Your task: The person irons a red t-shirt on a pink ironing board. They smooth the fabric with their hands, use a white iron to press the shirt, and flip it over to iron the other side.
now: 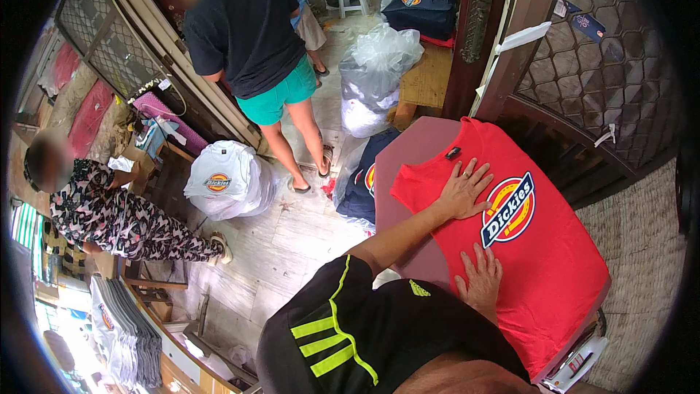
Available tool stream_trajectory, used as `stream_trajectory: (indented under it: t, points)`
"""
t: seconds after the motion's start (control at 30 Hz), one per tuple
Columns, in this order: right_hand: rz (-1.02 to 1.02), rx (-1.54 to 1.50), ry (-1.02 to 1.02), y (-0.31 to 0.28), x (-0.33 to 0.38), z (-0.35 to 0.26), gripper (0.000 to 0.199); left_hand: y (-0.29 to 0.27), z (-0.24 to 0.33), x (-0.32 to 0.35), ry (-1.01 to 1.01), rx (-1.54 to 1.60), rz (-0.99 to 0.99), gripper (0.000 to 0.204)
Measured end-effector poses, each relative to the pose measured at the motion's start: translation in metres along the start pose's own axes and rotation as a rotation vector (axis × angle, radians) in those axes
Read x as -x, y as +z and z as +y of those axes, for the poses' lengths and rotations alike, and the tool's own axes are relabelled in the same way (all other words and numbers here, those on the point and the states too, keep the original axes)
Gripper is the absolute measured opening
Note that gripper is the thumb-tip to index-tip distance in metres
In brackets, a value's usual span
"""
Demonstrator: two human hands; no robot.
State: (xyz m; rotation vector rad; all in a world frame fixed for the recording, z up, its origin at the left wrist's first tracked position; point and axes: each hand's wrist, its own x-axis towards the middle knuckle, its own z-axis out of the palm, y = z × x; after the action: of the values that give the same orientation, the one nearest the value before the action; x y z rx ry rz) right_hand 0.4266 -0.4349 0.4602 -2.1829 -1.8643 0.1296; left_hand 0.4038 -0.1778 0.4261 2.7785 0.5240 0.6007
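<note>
Your left hand [464,191] and right hand [481,277] both lie open and flat on the red T-shirt [539,263], spread across the maroon table [415,153].

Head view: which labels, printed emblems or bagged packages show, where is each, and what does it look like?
Chest emblem: on the red shirt, beside the left hand; oval, blue, yellow, white.
Neck label: shirt collar; small, dark.
Hang tag: lattice door, upper right; blue.
Clear bag: floor, centre; white contents.
Right hand: flat on shirt.
</note>
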Motion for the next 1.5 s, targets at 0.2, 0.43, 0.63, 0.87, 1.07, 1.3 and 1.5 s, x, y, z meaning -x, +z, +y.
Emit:
stream_trajectory:
  t: [0.2,0.43,0.63,0.87,1.07,1.3,1.5]
  points:
    - [-0.017,0.036,-0.008,0.008,-0.001,0.003,0.059,0.002,0.031,0.037,0.013,-0.061,0.032,0.078]
    - [-0.009,0.044,-0.014,0.007,0.001,0.002,0.059,-0.014,0.025,0.087,-0.229,-0.046,-0.008,0.086]
    - [-0.004,0.046,-0.006,0.007,0.000,0.001,0.058,-0.046,-0.032,0.100,-0.468,-0.158,0.052,0.087]
    - [-0.030,0.050,0.002,0.007,-0.002,-0.001,0.060,-0.120,0.008,0.078,-0.207,0.165,0.149,0.064]
    - [0.023,0.102,-0.009,0.014,0.001,0.003,0.060,-0.314,0.106,0.041,0.996,0.767,0.271,0.039]
    - [0.041,0.096,-0.041,0.005,-0.009,-0.013,0.055,-0.338,0.127,0.038,1.239,0.714,0.163,0.037]
    - [0.064,0.097,0.015,0.025,0.000,-0.081,0.051,-0.316,0.127,0.023,1.281,0.786,0.062,0.034]
